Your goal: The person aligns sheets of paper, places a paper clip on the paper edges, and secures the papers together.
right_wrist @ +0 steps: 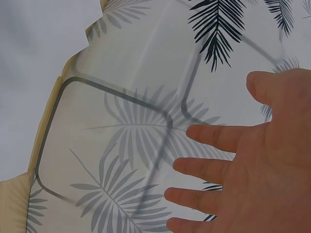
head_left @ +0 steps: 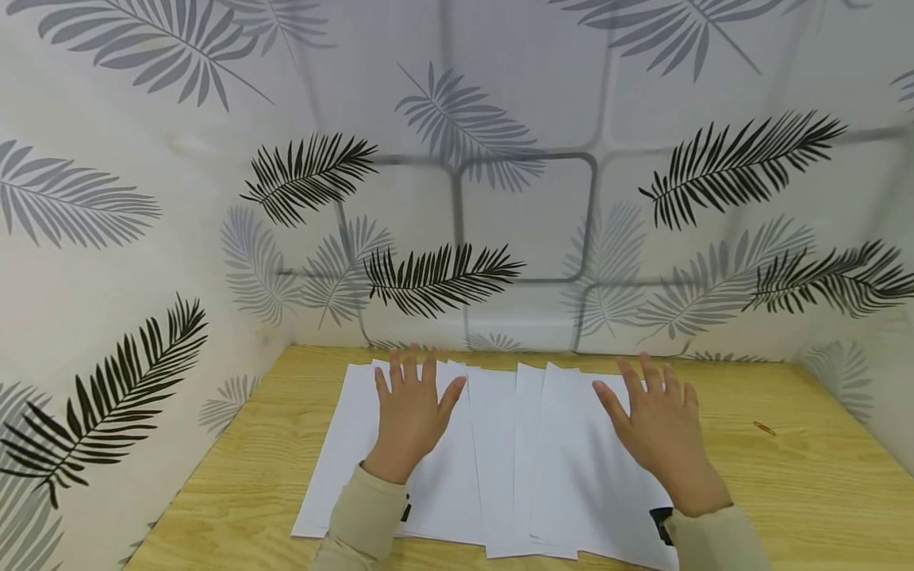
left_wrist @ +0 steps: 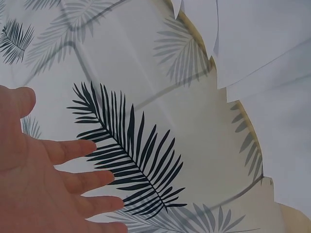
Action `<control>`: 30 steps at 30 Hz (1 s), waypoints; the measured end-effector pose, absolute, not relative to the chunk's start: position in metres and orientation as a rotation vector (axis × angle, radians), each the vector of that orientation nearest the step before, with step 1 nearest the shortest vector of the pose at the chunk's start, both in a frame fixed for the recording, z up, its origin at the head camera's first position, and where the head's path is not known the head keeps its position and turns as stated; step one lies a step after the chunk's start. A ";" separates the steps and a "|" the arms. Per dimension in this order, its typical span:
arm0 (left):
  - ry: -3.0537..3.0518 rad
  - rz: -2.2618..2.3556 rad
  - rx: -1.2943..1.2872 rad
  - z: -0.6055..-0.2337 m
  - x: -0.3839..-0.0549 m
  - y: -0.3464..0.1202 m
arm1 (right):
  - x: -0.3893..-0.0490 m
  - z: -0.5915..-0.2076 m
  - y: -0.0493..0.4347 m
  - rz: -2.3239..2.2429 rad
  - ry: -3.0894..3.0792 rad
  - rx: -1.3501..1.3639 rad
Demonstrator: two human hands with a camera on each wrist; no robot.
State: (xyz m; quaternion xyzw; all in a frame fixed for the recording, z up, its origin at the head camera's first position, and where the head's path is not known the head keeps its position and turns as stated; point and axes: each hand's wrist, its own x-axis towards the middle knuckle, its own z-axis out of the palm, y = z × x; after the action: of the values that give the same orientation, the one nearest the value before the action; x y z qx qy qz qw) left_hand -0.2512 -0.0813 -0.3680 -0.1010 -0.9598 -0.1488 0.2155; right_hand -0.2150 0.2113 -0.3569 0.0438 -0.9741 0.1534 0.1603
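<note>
Several white paper sheets (head_left: 497, 460) lie fanned out and overlapping on the wooden table. Over the left part of the sheets is my left hand (head_left: 410, 416), its fingers spread and holding nothing. My right hand (head_left: 660, 436) is over the right part, fingers also spread, with a faint shadow on the paper below it. In the left wrist view the left hand (left_wrist: 53, 179) has its fingers apart, with sheets (left_wrist: 272, 97) at the upper right. The right wrist view has the right hand (right_wrist: 243, 160) with straight fingers and a sheet (right_wrist: 39, 87) at the left.
A small orange-brown paper clip (head_left: 764, 428) lies on the wooden table (head_left: 821, 492) to the right of the sheets. A pale curtain-like covering (head_left: 521, 222) with leaf prints rises behind the table's back edge and along both sides.
</note>
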 end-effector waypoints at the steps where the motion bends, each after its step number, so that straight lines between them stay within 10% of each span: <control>1: -2.658 -0.416 -0.277 -0.368 -0.252 -0.082 | -0.216 -0.357 0.212 0.438 -2.779 0.124; 30: -2.599 -0.573 -0.168 -0.372 -0.260 -0.121 | -0.220 -0.363 0.229 0.502 -2.798 0.059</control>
State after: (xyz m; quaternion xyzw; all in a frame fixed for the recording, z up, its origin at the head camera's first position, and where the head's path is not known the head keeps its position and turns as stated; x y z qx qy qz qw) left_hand -0.2604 -0.1212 -0.3722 -0.0611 -0.9472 -0.2090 0.2352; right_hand -0.2195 0.2288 -0.3634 0.0206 -0.9731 0.1747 0.1486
